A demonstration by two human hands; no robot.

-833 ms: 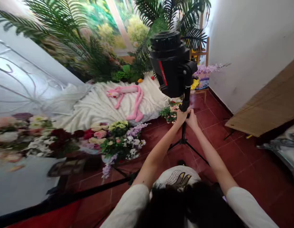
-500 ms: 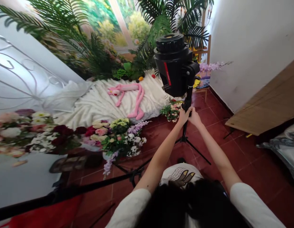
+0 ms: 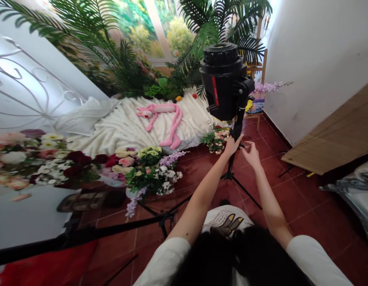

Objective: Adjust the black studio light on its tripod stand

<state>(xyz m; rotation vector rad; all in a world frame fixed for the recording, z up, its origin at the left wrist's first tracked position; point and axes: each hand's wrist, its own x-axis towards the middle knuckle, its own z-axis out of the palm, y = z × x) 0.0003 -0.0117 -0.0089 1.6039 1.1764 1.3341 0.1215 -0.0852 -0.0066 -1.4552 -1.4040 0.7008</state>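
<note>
A black studio light (image 3: 224, 85) with a red side stripe stands upright on a black light stand (image 3: 229, 169). Below the lamp head, my left hand (image 3: 232, 146) is wrapped round the stand's pole, its thumb near the joint. On the pole's right side, my right hand (image 3: 251, 153) has its thumb and fingers bent around a small dark knob (image 3: 242, 145); the fingertips are partly hidden.
A pink plush toy (image 3: 164, 109) lies on a white furry cover (image 3: 121, 127). Artificial flowers (image 3: 148, 169) fill the left front. Another black stand's pole (image 3: 112, 230) crosses the lower left. A brown board (image 3: 326, 139) leans at the right wall.
My right hand has come away from beside my left hand, slightly right and down, to the knob. My left hand stays round the pole. The view has shifted a little.
</note>
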